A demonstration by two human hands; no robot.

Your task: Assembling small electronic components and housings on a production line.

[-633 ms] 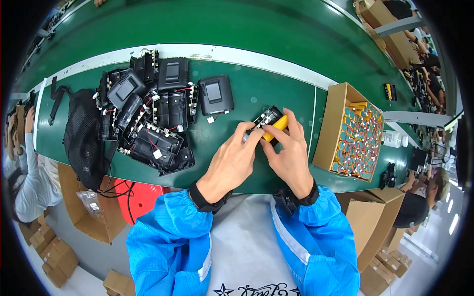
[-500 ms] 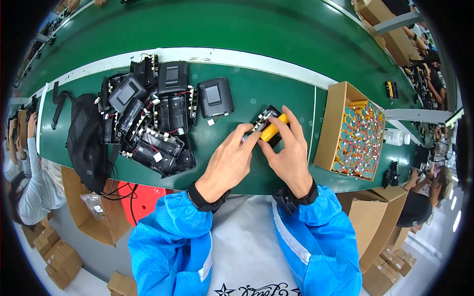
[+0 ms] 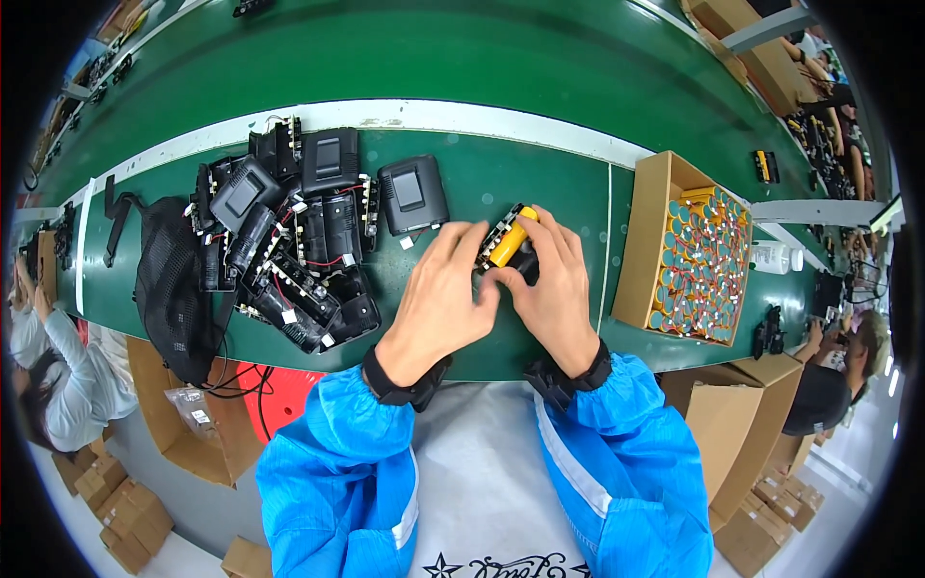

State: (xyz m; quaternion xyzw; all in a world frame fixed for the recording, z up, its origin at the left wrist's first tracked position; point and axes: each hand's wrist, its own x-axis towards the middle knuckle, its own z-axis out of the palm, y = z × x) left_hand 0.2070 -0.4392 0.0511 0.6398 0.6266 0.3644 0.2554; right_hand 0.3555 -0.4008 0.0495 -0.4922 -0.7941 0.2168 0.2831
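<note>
A black plastic housing (image 3: 488, 252) with a strip of pale connectors along one side is between my hands above the green bench. A yellow cylindrical battery (image 3: 508, 245) lies lengthwise in it, beside the connector strip. My left hand (image 3: 438, 294) grips the housing from the left, its fingertips partly hidden. On the other side my right hand (image 3: 556, 289) closes round the battery, thumb at the lower end and fingers along the upper right. Farther left are a heap of similar black housings (image 3: 332, 231) and one separate black casing (image 3: 414, 196) with a small white plug.
To the right stands a cardboard box (image 3: 644, 255) packed with yellow batteries with wires and white plugs. A black mesh bag (image 3: 173, 284) lies at the left edge. Beyond a white rail (image 3: 462, 118) runs another green surface (image 3: 482, 58). Other people sit at both sides.
The yellow battery has turned steeper and settled alongside the connector strip. Both hands have shifted slightly away from me, my right thumb now at the battery's lower end.
</note>
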